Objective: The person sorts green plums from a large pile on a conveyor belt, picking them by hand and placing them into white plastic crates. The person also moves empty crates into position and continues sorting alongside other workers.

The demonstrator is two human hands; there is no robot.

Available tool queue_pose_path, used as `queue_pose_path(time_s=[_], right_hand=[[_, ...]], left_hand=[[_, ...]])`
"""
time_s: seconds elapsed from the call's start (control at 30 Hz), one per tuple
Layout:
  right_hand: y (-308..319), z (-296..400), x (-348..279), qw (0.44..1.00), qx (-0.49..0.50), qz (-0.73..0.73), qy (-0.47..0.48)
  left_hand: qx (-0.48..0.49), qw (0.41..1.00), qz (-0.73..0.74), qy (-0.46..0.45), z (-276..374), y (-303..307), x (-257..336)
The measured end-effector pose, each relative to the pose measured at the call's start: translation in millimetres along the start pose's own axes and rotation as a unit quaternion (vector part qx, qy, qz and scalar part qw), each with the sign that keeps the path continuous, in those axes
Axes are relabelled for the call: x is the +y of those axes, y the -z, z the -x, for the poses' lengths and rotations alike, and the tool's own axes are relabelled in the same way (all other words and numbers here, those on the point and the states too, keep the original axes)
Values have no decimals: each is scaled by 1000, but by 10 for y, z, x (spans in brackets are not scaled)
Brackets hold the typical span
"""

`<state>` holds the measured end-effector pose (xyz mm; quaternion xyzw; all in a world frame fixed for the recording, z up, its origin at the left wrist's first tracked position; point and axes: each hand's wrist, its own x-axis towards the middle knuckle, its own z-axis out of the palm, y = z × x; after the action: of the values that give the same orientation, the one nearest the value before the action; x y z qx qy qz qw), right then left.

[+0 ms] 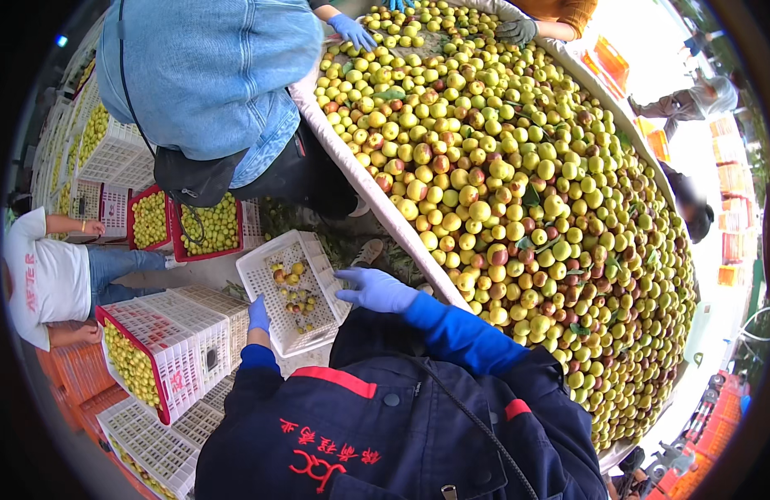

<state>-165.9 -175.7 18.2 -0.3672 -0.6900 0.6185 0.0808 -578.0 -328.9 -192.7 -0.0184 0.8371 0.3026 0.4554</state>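
A white perforated plastic crate (325, 265) is in front of me, with a small number of green and brown jujubes (291, 278) on its bottom. My left hand (258, 314), in a pale purple glove, is at the crate's near-left rim and appears to grip it. My gloved right hand (380, 290) hovers by the crate's right rim with fingers apart and nothing in it. To my right is a large heap of jujubes (516, 187) on a sorting table with a cloth-covered edge (385, 203).
A co-worker in a denim jacket (204, 69) stands close ahead, at the table. Gloved hands of others (352, 31) work at its far end. Red crates of jujubes (210, 228) and stacked white crates (191, 331) are on my left. A person in a white shirt (57, 275) is beside them.
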Motion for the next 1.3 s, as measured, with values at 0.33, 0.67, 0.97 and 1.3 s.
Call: queue_pose_path(time_s=[0.33, 0.67, 0.97, 1.3], right_hand=[[556, 1212, 328, 966, 185, -169, -62], [320, 1607, 351, 846, 376, -361, -112], [381, 1423, 310, 819, 431, -350, -145], [704, 1175, 343, 849, 492, -63, -180]], left_hand=[[-128, 592, -316, -731, 2397, -2994, 2787], [-174, 571, -472, -649, 1859, -3760, 3193], [-198, 281, -698, -628, 2294, -3733, 2980], [-496, 604, -481, -398, 2097, -3571, 3356]])
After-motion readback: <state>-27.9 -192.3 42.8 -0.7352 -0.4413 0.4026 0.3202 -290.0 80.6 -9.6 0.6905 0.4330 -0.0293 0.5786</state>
